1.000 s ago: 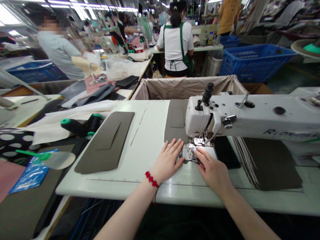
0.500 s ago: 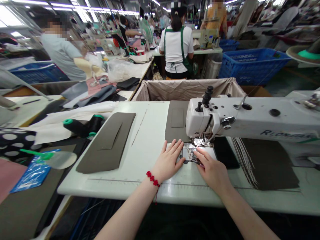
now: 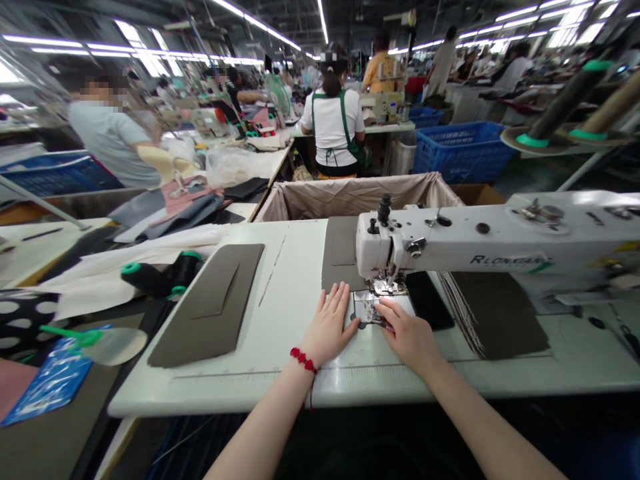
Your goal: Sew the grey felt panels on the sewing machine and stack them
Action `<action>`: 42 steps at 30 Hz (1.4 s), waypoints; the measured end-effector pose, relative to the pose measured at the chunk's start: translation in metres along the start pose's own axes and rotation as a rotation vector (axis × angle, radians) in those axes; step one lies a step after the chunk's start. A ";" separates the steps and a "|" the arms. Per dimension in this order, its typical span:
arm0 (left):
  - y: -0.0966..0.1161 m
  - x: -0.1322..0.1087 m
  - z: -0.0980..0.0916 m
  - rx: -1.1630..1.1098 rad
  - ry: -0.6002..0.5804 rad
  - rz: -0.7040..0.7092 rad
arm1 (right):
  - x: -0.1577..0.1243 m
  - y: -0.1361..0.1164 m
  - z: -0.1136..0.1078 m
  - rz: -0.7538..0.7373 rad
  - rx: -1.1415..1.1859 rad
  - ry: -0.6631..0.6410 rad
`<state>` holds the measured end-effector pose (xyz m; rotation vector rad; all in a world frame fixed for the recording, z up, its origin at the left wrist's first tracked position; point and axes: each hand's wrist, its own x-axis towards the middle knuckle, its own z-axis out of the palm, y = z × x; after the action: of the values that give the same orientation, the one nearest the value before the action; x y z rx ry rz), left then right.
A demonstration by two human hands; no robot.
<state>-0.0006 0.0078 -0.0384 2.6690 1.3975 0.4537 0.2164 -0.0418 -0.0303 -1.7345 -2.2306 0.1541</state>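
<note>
My left hand (image 3: 327, 327), a red bracelet at its wrist, lies flat on the pale tabletop with its fingers stretched out. Its fingertips reach the near edge of a grey-brown fabric panel (image 3: 336, 277), which runs beside the head of the white sewing machine (image 3: 450, 233). At the shiny metal bed plate (image 3: 364, 308), below the presser foot (image 3: 387, 283), my right hand (image 3: 411, 337) has its fingers bent and close together. Something small and dark shows at those fingertips, too hidden to name. A dark flat slab (image 3: 430, 303) lies right of the plate.
Another grey-brown panel with a pocket-like patch (image 3: 215, 300) lies left on the table. Right stands a stack of such pieces (image 3: 500, 317). Black thread cones (image 3: 155, 280) sit at far left. Behind the table is a cloth-lined bin (image 3: 360, 193); a co-worker (image 3: 333, 123) sits beyond.
The camera view has tilted up and turned right, so the scene sits further left and more of the machine arm shows. Both hands keep nearly the same place at the bed plate.
</note>
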 end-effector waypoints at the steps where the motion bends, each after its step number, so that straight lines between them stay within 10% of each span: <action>1: -0.001 0.000 0.002 0.007 0.003 0.003 | 0.000 0.000 0.001 0.005 0.005 -0.004; 8: 0.000 0.003 0.000 0.026 0.028 -0.006 | -0.001 0.000 0.000 0.025 0.019 -0.018; 17: -0.005 -0.003 -0.020 0.131 0.109 -0.416 | -0.001 -0.005 -0.010 0.035 0.039 -0.007; 28: -0.006 -0.107 -0.032 -0.035 -0.093 -0.169 | -0.129 0.008 -0.036 0.232 0.476 0.061; 36: -0.007 -0.054 -0.051 -0.284 -0.214 0.139 | -0.171 -0.010 -0.012 0.447 0.475 -0.049; 42: 0.071 -0.059 -0.039 -0.266 -0.075 0.119 | -0.176 -0.016 -0.011 0.450 0.462 -0.069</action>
<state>0.0119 -0.0831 0.0011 2.5321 1.0776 0.5054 0.2435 -0.2159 -0.0465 -1.9342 -1.6296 0.7703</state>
